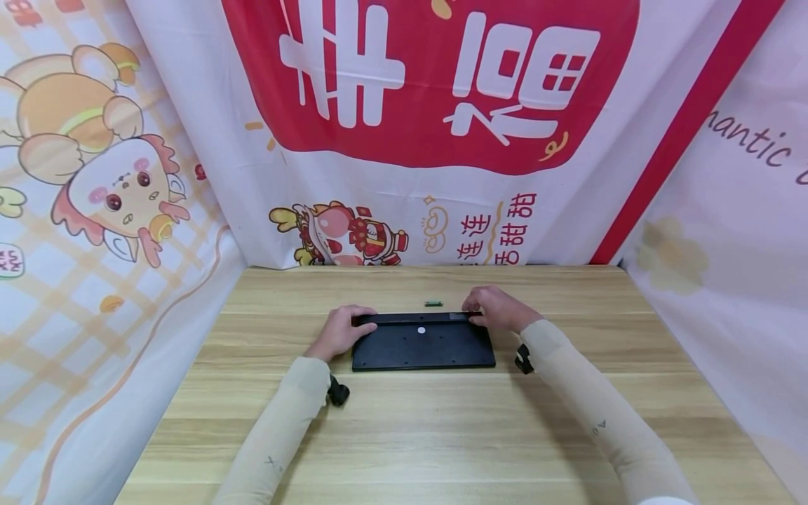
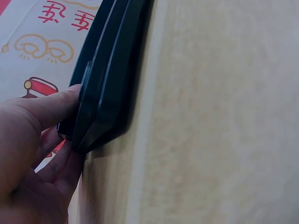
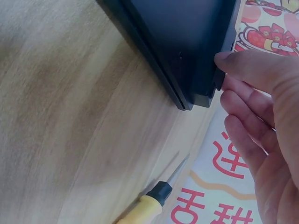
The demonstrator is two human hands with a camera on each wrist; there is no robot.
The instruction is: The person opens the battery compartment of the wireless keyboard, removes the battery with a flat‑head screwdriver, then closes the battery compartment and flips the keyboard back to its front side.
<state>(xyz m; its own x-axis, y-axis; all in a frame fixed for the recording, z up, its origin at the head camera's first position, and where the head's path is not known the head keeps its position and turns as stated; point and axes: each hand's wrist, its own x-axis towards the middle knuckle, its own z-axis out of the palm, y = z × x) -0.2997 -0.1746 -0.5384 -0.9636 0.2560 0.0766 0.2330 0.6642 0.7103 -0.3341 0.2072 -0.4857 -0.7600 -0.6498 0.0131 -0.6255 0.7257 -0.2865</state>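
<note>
A black keyboard lies underside up, with a raised bar along its far edge and a round white sticker beside that bar. My left hand pinches its far left corner, thumb on top and fingers curled below. At the far right end, my right hand grips the bar's edge between thumb and fingers; a thin dark tab juts out by the thumb in the right wrist view. A small green piece lies just behind the keyboard.
A screwdriver with a yellow handle lies on the wooden table by the keyboard's right end; the head view does not show it. Printed cloth hangs behind the table's far edge and along both sides.
</note>
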